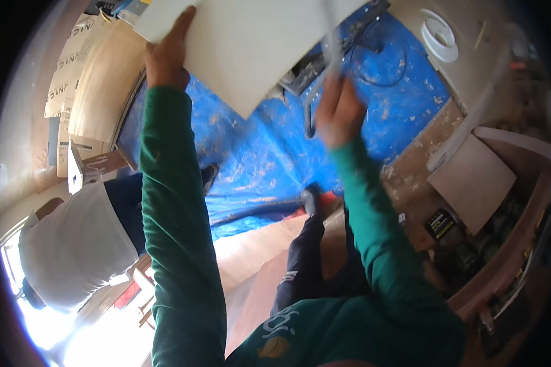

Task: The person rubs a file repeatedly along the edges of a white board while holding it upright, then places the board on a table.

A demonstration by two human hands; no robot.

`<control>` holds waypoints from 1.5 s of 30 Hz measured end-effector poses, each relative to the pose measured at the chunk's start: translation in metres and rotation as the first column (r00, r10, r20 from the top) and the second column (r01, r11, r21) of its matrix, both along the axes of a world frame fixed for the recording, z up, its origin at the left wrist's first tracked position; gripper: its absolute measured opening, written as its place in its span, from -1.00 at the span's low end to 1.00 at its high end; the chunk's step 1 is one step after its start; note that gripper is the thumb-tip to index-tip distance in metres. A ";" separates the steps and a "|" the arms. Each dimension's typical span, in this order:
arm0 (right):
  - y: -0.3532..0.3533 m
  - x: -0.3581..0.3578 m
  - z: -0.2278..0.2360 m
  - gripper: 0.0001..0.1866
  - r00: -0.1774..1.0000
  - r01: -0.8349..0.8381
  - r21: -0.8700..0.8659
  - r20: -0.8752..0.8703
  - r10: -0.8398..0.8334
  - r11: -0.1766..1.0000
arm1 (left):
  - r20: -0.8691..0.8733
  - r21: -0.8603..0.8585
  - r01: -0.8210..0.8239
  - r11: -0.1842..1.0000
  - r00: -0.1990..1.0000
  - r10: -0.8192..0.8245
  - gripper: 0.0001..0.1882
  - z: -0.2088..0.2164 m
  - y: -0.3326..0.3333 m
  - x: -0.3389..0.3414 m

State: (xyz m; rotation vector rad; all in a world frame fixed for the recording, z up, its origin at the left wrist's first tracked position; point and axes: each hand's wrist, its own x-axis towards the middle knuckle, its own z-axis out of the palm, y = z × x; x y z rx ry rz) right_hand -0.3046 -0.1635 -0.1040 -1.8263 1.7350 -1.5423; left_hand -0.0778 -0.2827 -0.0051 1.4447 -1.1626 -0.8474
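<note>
A large pale flat board (245,49) fills the top middle, one corner pointing toward me. My left hand (168,58) grips its left edge, one finger stretched along the upper face. To the right of the board, my right hand (343,113) is closed and smeared by motion. From it a thin grey tool (332,46) runs up across the board's right edge; blur hides its exact kind. Partly covered by the board, a dark metal tool or stand (303,73) sits beyond my right hand.
A dusty blue tarp (251,162) covers the floor. At left another person in a white shirt (79,248) bends over. Cardboard boxes (70,61) line the left wall. A white ring (439,37) lies at upper right, a loose panel (471,183) at right, beside clutter.
</note>
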 end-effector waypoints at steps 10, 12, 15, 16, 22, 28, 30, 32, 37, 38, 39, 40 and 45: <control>-0.014 -0.023 0.047 -0.70 1.000 -0.019 0.226 0.006 0.018 0.974 | -0.209 -0.031 -0.081 0.996 0.975 0.073 -0.55 -0.013 -0.009 -0.004; 0.053 -0.018 0.013 -0.74 0.980 -0.149 0.234 -0.098 0.176 0.961 | -0.150 -0.125 -0.081 0.989 0.987 0.061 -0.55 -0.019 -0.012 0.009; 0.081 -0.019 0.019 -0.75 0.970 -0.175 0.326 -0.103 0.219 0.929 | -0.168 -0.061 -0.124 0.990 0.979 0.113 -0.54 -0.018 -0.010 -0.006; 0.060 -0.020 0.019 -0.72 0.964 -0.157 0.335 -0.151 0.217 0.929 | -0.157 -0.056 -0.119 0.991 0.981 0.109 -0.53 -0.014 -0.009 -0.009; 0.036 -0.021 0.039 -0.71 0.989 -0.056 0.402 -0.104 0.106 0.914 | -0.172 -0.110 -0.090 0.990 0.983 0.070 -0.48 -0.020 -0.007 0.002; 0.043 -0.021 0.054 -0.71 0.946 -0.142 0.496 -0.186 0.264 0.857 | -0.177 -0.034 -0.241 0.970 0.957 0.231 -0.43 -0.019 -0.005 -0.009; -0.008 -0.033 0.071 -0.68 0.957 -0.048 0.402 -0.243 0.158 0.914 | -0.173 -0.050 -0.228 0.972 0.961 0.216 -0.41 -0.033 -0.002 -0.011; 0.003 -0.028 0.081 -0.71 0.962 -0.089 0.453 -0.191 0.194 0.887 | -0.155 -0.104 -0.211 0.972 0.969 0.194 -0.39 -0.034 -0.011 0.001; 0.095 -0.029 0.081 -0.79 0.909 -0.415 0.387 0.153 0.387 0.823 | -0.201 -0.026 -0.218 0.976 0.957 0.208 -0.34 -0.016 -0.011 -0.015; 0.081 -0.027 0.103 -0.78 0.893 -0.446 0.419 0.263 0.365 0.791 | -0.225 -0.032 -0.201 0.979 0.956 0.189 -0.32 -0.017 -0.011 -0.012; 0.057 -0.023 0.137 -0.76 0.865 -0.485 0.448 0.374 0.335 0.751 | -0.245 -0.034 -0.190 0.981 0.953 0.176 -0.31 -0.021 -0.008 -0.006; 0.041 -0.023 0.159 -0.75 0.832 -0.517 0.462 0.468 0.298 0.720 | -0.240 -0.044 -0.200 0.979 0.953 0.184 -0.30 -0.022 -0.010 -0.005; 0.108 -0.048 0.114 -0.58 0.569 -0.637 0.375 0.818 0.082 0.674 | -0.187 -0.062 -0.238 0.969 0.957 0.223 -0.11 -0.027 -0.019 -0.010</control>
